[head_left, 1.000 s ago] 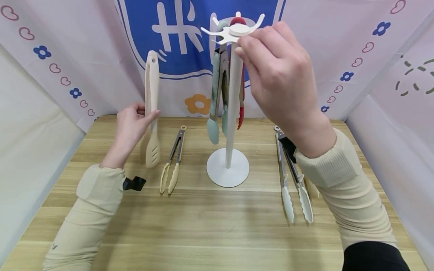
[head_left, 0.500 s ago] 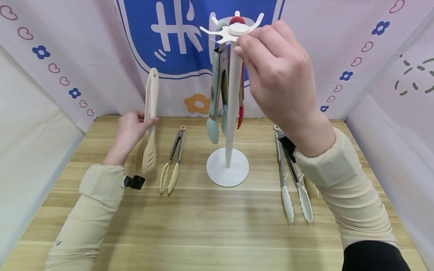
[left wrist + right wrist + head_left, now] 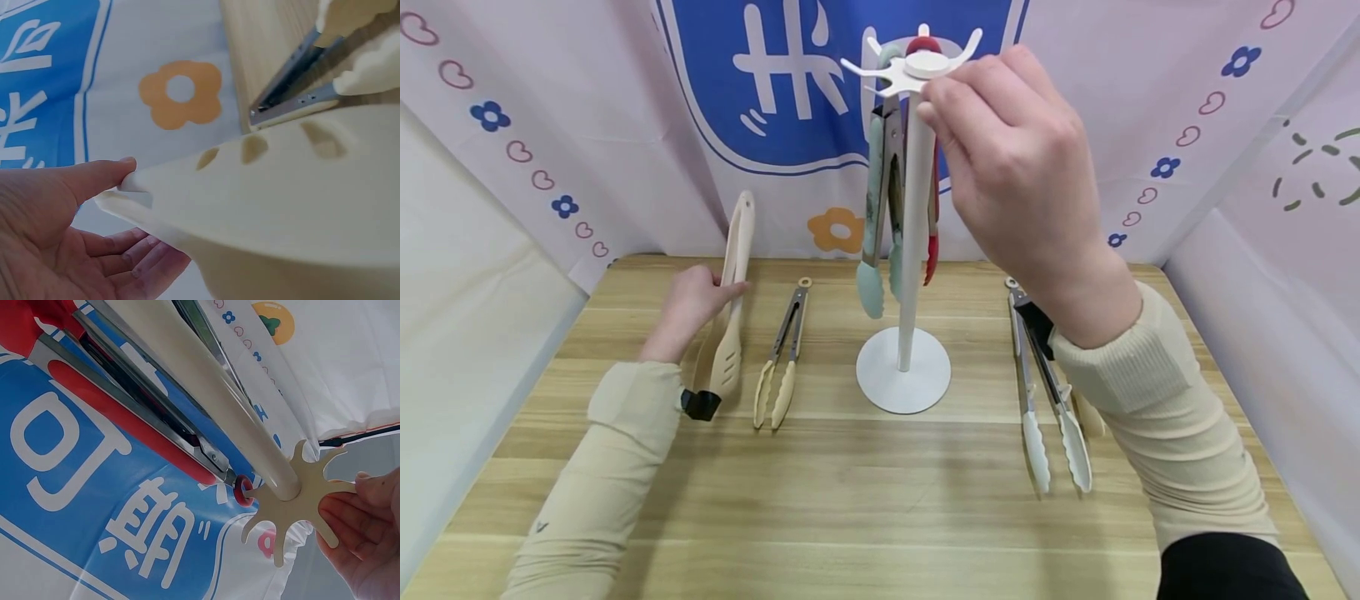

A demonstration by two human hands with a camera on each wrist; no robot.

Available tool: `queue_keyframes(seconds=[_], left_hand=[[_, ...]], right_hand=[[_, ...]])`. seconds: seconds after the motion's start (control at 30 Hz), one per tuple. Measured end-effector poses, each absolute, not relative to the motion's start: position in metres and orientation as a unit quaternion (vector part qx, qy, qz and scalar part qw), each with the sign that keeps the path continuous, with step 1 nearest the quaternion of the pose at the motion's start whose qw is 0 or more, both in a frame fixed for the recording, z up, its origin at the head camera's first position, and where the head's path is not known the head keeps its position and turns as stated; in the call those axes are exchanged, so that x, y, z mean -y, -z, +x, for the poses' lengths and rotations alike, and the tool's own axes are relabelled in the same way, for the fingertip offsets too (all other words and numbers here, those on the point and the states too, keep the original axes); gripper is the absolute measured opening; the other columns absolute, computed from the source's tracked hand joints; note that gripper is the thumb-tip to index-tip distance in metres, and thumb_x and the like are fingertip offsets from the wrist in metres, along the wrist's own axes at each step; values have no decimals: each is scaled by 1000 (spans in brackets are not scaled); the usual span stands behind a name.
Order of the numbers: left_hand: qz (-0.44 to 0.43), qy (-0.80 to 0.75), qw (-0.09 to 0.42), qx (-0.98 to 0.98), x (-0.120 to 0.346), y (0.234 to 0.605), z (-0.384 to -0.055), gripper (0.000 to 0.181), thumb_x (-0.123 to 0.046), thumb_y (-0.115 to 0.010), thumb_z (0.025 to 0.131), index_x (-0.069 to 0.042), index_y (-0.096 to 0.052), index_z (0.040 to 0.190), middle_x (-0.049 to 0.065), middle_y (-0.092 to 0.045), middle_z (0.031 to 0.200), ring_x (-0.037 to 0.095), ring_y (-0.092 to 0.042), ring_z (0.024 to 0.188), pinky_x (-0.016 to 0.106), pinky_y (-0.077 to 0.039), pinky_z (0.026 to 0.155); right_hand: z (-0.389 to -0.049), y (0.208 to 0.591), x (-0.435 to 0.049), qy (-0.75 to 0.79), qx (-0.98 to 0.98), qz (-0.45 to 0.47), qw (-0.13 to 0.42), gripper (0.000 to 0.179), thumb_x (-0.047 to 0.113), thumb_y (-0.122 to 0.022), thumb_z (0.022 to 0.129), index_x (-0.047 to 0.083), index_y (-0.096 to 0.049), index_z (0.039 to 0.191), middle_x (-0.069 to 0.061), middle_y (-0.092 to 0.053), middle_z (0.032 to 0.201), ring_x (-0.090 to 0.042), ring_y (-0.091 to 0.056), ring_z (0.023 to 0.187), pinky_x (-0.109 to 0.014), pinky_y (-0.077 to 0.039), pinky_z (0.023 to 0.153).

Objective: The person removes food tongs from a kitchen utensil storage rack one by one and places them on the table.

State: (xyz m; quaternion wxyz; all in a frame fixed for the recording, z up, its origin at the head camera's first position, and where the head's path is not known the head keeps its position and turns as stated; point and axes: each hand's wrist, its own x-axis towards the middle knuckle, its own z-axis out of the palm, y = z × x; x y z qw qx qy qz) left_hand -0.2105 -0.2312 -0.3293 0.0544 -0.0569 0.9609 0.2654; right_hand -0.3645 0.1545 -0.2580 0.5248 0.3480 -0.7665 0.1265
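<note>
At the table's left back, my left hand grips a cream pair of one-piece tongs with a slotted end. They stand tilted, slotted end down near the tabletop and holed end up. In the left wrist view, the thumb lies on one arm of the tongs with fingers below. My right hand pinches a prong of the white hook stand at its top. Mint-tipped tongs and red tongs hang from other hooks, the red ones by a ring.
Beige-tipped metal tongs lie between my left hand and the stand's round base. White-tipped tongs lie spread at the right, beside a beige item partly behind my sleeve. A printed cloth hangs behind the table.
My left hand has lowered the cream tongs toward the table, and their top end has dropped well down. My right hand and the stand have stayed in place.
</note>
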Motion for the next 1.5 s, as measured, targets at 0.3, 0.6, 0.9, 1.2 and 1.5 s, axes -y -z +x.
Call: queue_keyframes(seconds=[0.3, 0.6, 0.9, 1.2, 1.5], left_hand=[[-72, -282, 109, -951, 236, 346, -213, 41, -33, -57, 88, 8, -56, 82, 3, -47, 59, 13, -42, 49, 27, -39, 44], [-78, -271, 140, -949, 237, 357, -213, 37, -30, -59, 86, 6, -52, 84, 6, -48, 65, 16, -45, 53, 28, -44, 47], [-74, -269, 172, -945, 238, 364, -212, 38, -24, -59, 86, 12, -49, 96, 16, -54, 77, 20, -52, 58, 36, -51, 56], [-68, -246, 213, -943, 241, 372, -213, 40, -23, -58, 87, 13, -48, 101, 20, -55, 84, 24, -55, 67, 35, -51, 60], [-85, -258, 225, -936, 242, 378, -212, 34, -22, -58, 87, 8, -47, 96, 17, -54, 81, 21, -53, 63, 34, -50, 59]], right_hand=[[-245, 200, -127, -151, 739, 385, 532, 21, 23, -52, 92, 21, -67, 107, 3, -63, 100, -21, -50, 84, -29, -42, 70], [-305, 233, -142, -149, 752, 360, 532, 26, 28, -58, 89, 33, -62, 114, 13, -60, 107, -18, -50, 89, -29, -43, 74], [-291, 227, -138, -163, 745, 361, 536, 24, 26, -59, 88, 32, -64, 110, 12, -61, 103, -18, -50, 86, -29, -42, 72], [-348, 252, -150, -132, 757, 355, 533, 28, 38, -56, 88, 43, -56, 115, 20, -57, 109, -19, -50, 93, -32, -42, 78], [-362, 256, -154, -123, 762, 354, 528, 29, 41, -54, 88, 46, -54, 116, 22, -55, 111, -19, -49, 95, -32, -42, 79]])
